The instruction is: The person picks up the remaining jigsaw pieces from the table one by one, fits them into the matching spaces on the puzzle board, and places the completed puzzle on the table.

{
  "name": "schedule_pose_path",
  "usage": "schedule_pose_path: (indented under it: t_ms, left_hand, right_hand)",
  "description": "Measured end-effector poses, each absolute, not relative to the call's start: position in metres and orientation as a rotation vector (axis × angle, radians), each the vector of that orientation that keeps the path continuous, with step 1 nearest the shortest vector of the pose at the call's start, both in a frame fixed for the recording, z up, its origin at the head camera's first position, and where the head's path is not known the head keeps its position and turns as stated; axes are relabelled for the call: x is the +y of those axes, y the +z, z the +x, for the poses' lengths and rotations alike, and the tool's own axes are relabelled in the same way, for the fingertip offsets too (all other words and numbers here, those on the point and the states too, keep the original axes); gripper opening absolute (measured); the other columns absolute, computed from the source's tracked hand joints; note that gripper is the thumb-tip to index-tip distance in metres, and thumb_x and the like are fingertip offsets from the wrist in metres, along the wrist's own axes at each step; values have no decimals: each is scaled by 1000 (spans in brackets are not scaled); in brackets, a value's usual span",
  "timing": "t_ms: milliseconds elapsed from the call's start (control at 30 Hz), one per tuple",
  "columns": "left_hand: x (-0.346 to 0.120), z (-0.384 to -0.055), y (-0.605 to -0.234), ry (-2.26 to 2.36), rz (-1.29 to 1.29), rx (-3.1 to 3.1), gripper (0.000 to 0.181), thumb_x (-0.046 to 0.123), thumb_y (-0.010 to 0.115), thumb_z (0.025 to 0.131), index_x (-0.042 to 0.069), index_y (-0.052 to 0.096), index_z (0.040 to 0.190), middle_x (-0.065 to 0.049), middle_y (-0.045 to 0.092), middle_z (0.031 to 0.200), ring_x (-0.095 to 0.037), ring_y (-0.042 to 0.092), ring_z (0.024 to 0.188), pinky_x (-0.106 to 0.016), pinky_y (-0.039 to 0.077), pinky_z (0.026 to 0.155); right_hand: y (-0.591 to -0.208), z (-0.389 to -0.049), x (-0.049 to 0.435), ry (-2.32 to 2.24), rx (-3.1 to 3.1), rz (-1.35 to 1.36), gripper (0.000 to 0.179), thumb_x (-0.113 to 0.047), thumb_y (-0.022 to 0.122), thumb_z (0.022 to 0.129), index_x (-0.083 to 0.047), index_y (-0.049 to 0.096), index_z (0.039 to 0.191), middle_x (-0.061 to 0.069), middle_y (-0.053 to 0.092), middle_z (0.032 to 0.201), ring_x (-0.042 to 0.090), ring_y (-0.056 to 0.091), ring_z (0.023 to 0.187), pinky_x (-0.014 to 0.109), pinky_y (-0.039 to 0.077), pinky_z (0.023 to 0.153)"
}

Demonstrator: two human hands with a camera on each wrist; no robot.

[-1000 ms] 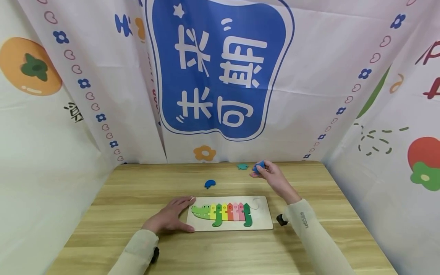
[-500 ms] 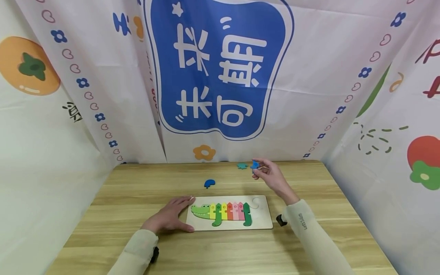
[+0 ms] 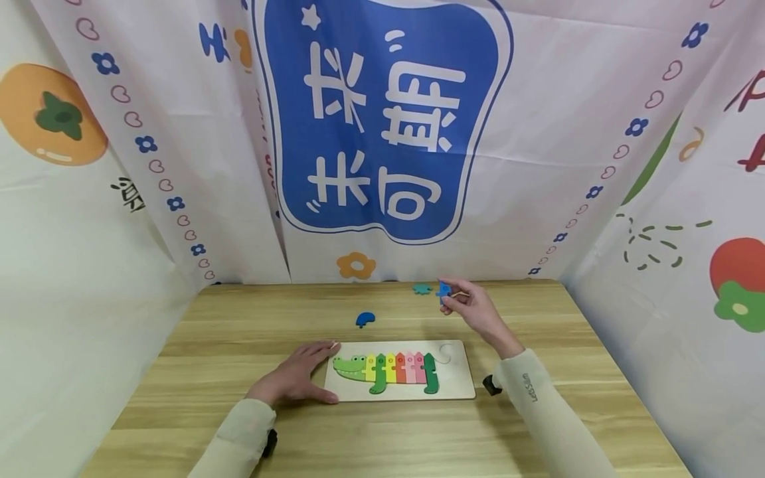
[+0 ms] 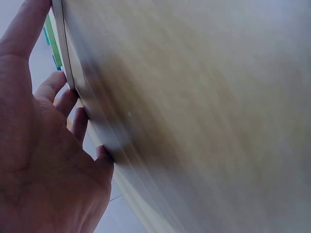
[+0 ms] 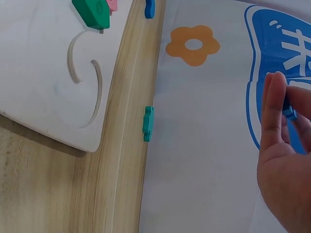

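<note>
A pale wooden puzzle board (image 3: 459, 385) lies on the table, bearing a crocodile of coloured pieces with a green head on the left and a dark green leg piece (image 3: 430, 382) on the right. Beyond that leg, a curled tail outline shows bare wood. My left hand (image 3: 299, 377) rests at the board's left end, thumb at the near corner and fingers spread along the far one. Raised over the table's back right, my right hand (image 3: 478, 312) pinches a blue puzzle piece (image 3: 443, 291) between thumb and fingers. In the right wrist view the fingers hide most of that blue piece (image 5: 290, 113).
A teal puzzle piece (image 3: 422, 289) lies by the table's back edge, left of my right hand. Between it and the board sits a dark blue curved piece (image 3: 366, 319). A printed cloth (image 3: 538, 199) hangs close behind the wooden table (image 3: 239, 332), with more at both sides.
The blue piece has turned in my right hand's fingers and shifted slightly left, then stayed nearly still. My left hand and the board have not moved.
</note>
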State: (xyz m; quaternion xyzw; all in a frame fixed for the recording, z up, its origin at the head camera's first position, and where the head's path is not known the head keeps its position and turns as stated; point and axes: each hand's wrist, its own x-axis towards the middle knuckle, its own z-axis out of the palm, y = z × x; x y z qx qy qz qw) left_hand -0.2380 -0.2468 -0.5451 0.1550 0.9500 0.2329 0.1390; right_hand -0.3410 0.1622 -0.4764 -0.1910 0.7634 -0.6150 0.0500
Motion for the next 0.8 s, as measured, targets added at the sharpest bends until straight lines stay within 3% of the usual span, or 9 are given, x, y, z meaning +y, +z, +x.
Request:
schedule_pose_path:
  t_ms: [200, 467, 633, 800]
  left_hand:
    - [-248, -239, -546, 660, 441, 2750, 111, 66, 85, 73, 25, 34, 163, -5, 30, 170, -41, 22, 156, -68, 27, 121]
    - [-247, -239, -546, 669, 454, 2746, 112, 67, 85, 73, 24, 34, 163, -5, 30, 170, -41, 22, 156, -69, 27, 120]
    - [-248, -241, -549, 658, 459, 2753, 113, 69, 84, 72, 24, 34, 164, -4, 30, 170, -41, 23, 156, -68, 28, 120]
    - [-248, -242, -551, 655, 450, 2754, 113, 70, 83, 72, 27, 34, 163, -2, 30, 170, -39, 22, 156, -67, 28, 121]
  right_hand:
    - [-473, -338, 163, -1820, 2292, -564, 40, -7, 59, 105, -5, 57, 145, 21, 61, 111, 19, 74, 86, 30, 64, 81]
    - [-478, -326, 171, -1543, 2366, -569, 39, -14, 67, 101, -10, 63, 140, 11, 64, 104, 37, 64, 94, 45, 61, 82]
    - [-485, -316, 174, -1483, 2312, -574, 40, -11, 69, 100, -2, 61, 139, 13, 67, 107, 33, 68, 92, 58, 60, 88]
    - [-492, -308, 177, -1415, 2251, -585, 39, -8, 71, 98, 1, 62, 135, 15, 66, 109, 24, 72, 86, 58, 61, 88]
